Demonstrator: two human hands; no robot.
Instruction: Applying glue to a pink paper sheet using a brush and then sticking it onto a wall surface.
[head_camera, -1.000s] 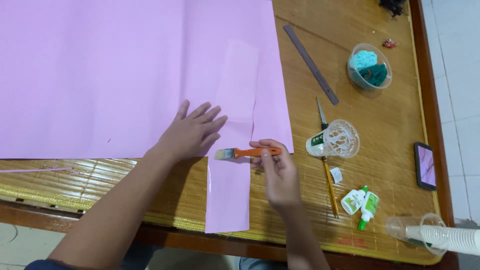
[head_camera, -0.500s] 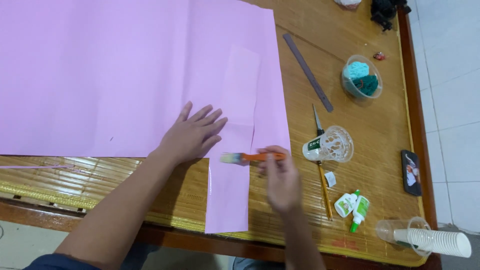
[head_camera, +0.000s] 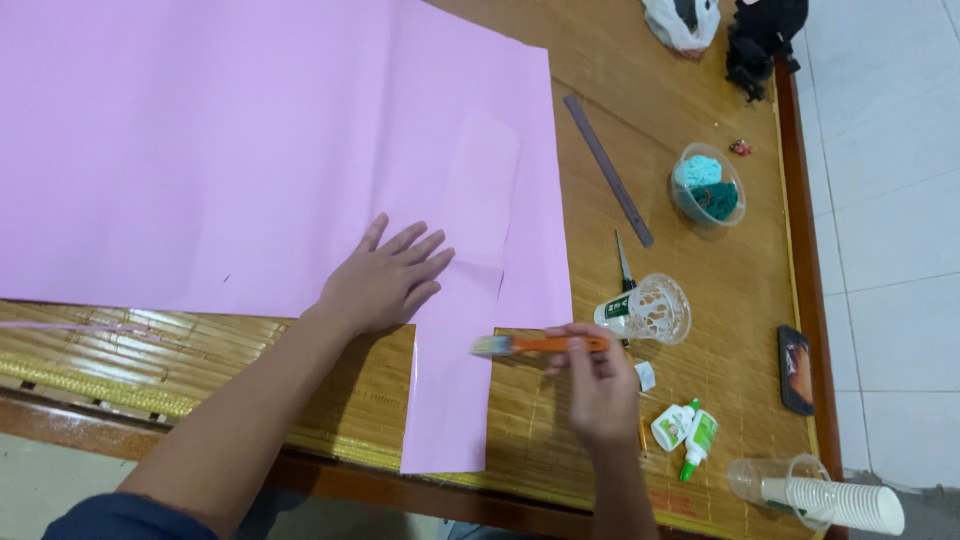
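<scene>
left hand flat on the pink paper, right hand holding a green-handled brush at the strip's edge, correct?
Not quite: the brush has an orange handle, not green. The head view shows it. The rest stands: the left hand lies flat on the pink paper, and the right hand holds the brush with its bristles at the edge of the strip.

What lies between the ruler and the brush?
In the head view, scissors lie on the mat between the ruler and the brush, whose orange handle the right hand holds.
</scene>
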